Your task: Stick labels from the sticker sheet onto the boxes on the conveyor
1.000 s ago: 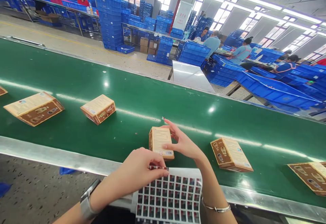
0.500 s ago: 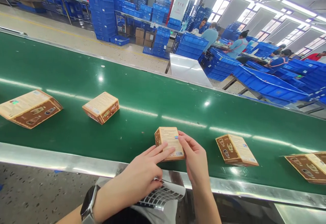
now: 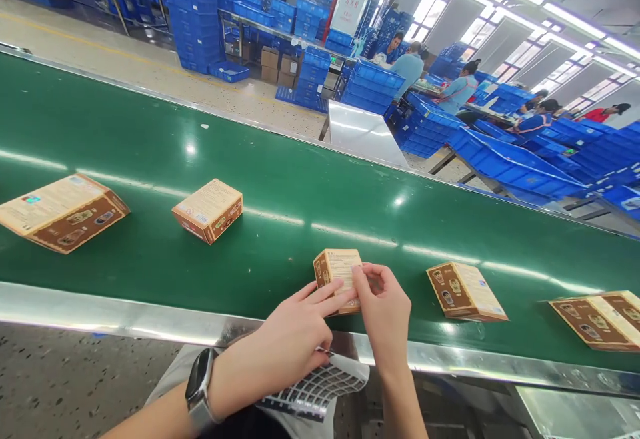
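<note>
1. While the tan-and-brown cardboard box (image 3: pixel 342 262) rests on the smooth green belt (image 3: pixel 280 159), the left hand (image 3: pixel 295 326) reaches over its face, two fingers stretched out.
2. That hand's thumb and curled fingers pinch a glossy, grid-patterned sheet (image 3: pixel 320 389) on the wearer's side of the box.
3. Fingers bent, the right hand (image 3: pixel 387 312) brings thumb and forefinger nearly together at the box's right edge; whether they grip anything, I cannot tell.

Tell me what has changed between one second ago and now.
The left hand had held up the white sheet of small dark squares; now its fingers rest on the brown-and-cream cardboard box, and the sheet is lower. The right hand lowered its raised forefinger to the box's right edge. The boxes moved rightward against the background. Unchanged: their order on the green belt.
</note>
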`<state>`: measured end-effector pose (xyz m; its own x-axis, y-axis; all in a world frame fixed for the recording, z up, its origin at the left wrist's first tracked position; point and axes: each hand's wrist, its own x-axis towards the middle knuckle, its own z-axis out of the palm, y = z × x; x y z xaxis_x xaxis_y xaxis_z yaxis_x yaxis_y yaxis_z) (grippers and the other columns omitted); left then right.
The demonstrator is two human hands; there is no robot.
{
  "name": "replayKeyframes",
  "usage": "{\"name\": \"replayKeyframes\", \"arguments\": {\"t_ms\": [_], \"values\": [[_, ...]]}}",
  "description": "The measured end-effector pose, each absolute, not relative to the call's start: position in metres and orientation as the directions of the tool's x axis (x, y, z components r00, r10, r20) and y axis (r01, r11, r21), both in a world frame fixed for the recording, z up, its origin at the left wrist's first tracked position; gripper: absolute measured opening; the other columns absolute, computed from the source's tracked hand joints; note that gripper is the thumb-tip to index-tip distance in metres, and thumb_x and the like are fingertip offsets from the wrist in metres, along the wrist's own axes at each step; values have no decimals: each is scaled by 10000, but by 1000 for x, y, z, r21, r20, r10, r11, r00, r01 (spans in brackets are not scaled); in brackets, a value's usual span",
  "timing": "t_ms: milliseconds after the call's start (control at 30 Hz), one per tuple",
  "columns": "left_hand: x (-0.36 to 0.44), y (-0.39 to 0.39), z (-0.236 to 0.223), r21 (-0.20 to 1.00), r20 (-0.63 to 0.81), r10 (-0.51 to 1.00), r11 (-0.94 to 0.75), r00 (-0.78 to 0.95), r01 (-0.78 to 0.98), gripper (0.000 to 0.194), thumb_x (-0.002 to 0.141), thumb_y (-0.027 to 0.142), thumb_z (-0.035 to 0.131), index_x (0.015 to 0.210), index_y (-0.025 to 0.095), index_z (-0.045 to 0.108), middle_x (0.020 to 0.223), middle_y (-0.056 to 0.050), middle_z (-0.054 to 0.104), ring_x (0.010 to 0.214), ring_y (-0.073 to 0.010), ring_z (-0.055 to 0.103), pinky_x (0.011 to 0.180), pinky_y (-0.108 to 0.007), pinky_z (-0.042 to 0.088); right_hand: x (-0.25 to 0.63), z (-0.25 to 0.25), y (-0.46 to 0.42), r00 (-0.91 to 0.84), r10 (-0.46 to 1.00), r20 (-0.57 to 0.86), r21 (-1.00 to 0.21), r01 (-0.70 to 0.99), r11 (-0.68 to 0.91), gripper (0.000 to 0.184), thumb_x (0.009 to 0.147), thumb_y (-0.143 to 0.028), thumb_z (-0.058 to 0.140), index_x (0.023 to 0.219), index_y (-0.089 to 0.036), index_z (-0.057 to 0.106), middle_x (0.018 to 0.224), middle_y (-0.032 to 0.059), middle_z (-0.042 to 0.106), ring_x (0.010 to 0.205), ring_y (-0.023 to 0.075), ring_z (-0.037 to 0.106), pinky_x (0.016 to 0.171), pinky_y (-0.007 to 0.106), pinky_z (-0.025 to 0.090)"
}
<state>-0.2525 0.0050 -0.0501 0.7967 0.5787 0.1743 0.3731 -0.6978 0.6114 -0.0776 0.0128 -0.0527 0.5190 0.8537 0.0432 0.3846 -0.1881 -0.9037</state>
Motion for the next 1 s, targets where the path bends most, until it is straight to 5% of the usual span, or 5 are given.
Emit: {"name": "replayKeyframes", "arguments": {"t_ms": [167, 433, 533, 667, 1000], "values": [[-243, 8, -48, 593, 157, 559, -712, 814, 375, 146, 755, 125, 790, 633, 190, 740, 1578, -39, 365, 1468, -279, 330, 1218, -424, 261, -65, -54, 21, 533, 845, 50, -892, 405, -203, 556, 653, -565, 735, 1020, -213, 511, 931, 97, 720, 743, 241, 688, 607, 338, 534], [-239, 15, -45, 689, 221, 558, -669, 799, 277, 104, 811, 176, 766, 708, 176, 750, 1411, -82, 599, 1333, -270, 532, 1142, -368, 369, -42, -36, 21, 511, 831, 220, -788, 596, -157, 418, 755, -582, 585, 928, -202, 595, 825, 108, 727, 770, 275, 689, 627, 368, 517], [-250, 14, -34, 794, 85, 699, -478, 710, 376, 68, 852, 240, 730, 808, 203, 768, 942, -24, 794, 888, -188, 727, 802, -247, 511, -50, -12, -3, 194, 923, 332, -660, 747, 80, 290, 871, -477, 572, 979, -217, 642, 967, 95, 738, 892, 248, 703, 627, 314, 549], [-268, 11, -17, 868, -75, 777, -258, 625, 425, 119, 850, 300, 726, 829, 191, 767, 647, 37, 702, 579, -107, 576, 562, -191, 386, -63, 6, -28, -425, 896, 131, -654, 642, 400, 144, 959, -247, 534, 1043, -254, 651, 937, 12, 742, 835, 153, 719, 719, 235, 577], [-287, 4, -10, 883, -195, 829, -85, 525, 462, 175, 859, 269, 646, 740, 181, 740, 608, 42, 638, 573, -111, 507, 554, -208, 338, -68, -15, -26, -500, 804, 323, -469, 653, 595, 214, 966, -199, 546, 1159, -260, 616, 936, 30, 739, 803, 185, 719, 711, 291, 608]]}}
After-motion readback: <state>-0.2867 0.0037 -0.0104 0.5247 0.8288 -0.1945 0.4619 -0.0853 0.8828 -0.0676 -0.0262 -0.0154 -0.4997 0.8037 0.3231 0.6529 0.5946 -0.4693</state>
